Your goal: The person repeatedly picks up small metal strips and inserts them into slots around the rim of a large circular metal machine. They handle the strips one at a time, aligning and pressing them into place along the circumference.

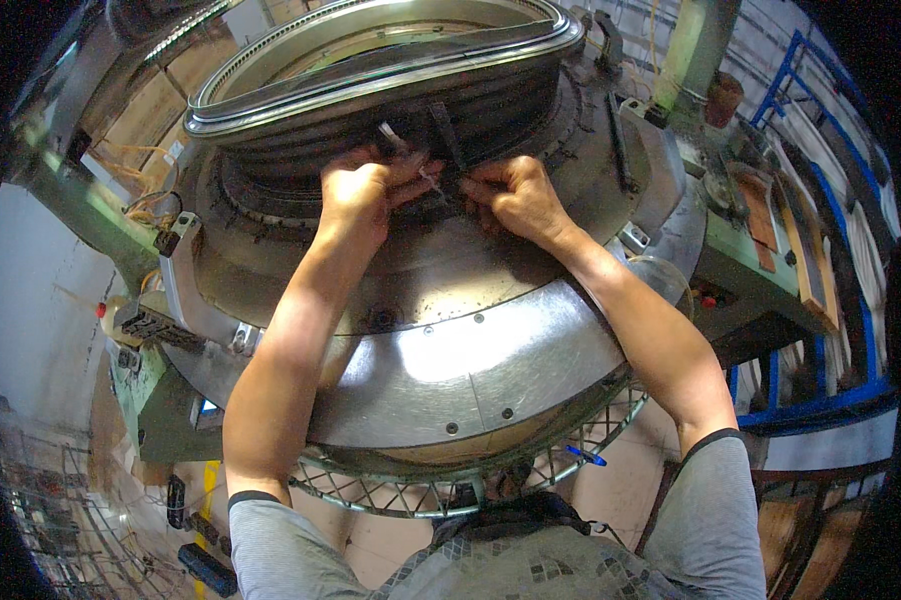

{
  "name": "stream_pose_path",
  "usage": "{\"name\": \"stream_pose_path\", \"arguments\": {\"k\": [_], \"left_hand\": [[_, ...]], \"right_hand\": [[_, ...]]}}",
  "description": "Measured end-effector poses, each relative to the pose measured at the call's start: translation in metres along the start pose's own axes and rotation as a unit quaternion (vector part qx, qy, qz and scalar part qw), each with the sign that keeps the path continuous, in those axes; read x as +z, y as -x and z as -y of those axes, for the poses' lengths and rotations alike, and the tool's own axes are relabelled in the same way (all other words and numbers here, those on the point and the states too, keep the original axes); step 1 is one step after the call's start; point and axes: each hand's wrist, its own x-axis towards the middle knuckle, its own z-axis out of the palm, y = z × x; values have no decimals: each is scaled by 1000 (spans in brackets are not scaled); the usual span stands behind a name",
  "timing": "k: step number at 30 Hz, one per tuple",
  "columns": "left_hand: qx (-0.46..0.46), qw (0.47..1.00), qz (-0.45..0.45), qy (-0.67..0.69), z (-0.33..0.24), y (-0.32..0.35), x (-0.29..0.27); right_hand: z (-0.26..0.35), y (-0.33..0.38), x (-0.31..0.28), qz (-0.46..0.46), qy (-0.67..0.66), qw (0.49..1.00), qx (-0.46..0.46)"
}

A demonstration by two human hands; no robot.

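My left hand (358,200) is closed round a slim, pale metal tool (390,136), whose thin end pokes out between the fingers toward the right hand. My right hand (522,200) is curled with its fingertips pinched together at the lower end of a dark flat bar (445,132); what they grip is hidden in shadow. Both hands work close together, low against the dark wall of the large round cylinder (390,118) of a circular knitting machine. Its rim (370,95) is shiny and toothed.
Below the hands curves a broad polished metal ring (470,365) with screws. A black rod (619,140) lies on the right of the machine bed. Green frame arms (90,215) flank it. A blue rack (820,130) stands at right, and a lattice ring (400,492) runs underneath.
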Motion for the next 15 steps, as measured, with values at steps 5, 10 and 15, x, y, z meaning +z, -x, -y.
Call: {"name": "stream_pose_path", "arguments": {"k": [5, 10, 15], "left_hand": [[332, 872, -6, -361, -6, 5, 7], [440, 637, -26, -632, 3, 12, 9], [447, 635, -23, -629, 6, 11, 9]], "right_hand": [[-2, 1, 0, -28, 81, 996, -31], [2, 0, 3, -42, 71, 995, -59], [1, -1, 1, -36, 94, 992, -77]]}}
